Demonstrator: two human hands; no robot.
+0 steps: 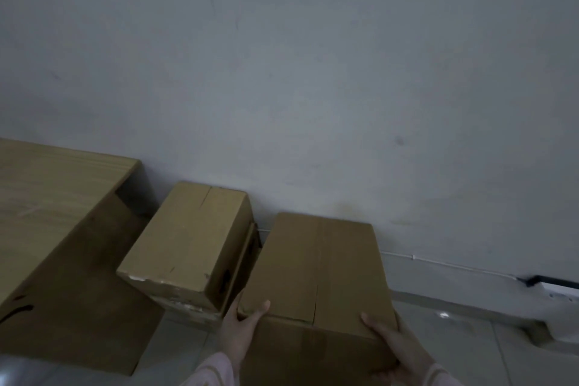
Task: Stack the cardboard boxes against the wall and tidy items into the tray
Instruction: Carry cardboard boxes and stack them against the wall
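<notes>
No words, labels, brand names or numbers can be read anywhere. The only print is a black curved stroke on the large cardboard box (pixel 78 307) at the left edge of the view, low on its front face near the left corner. The frame cuts the stroke off, and it cannot be made out as a letter or a sign

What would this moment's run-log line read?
hands: left hand and right hand grip large brown cardboard box | position: by grey wall | left of it: smaller brown cardboard box
</notes>
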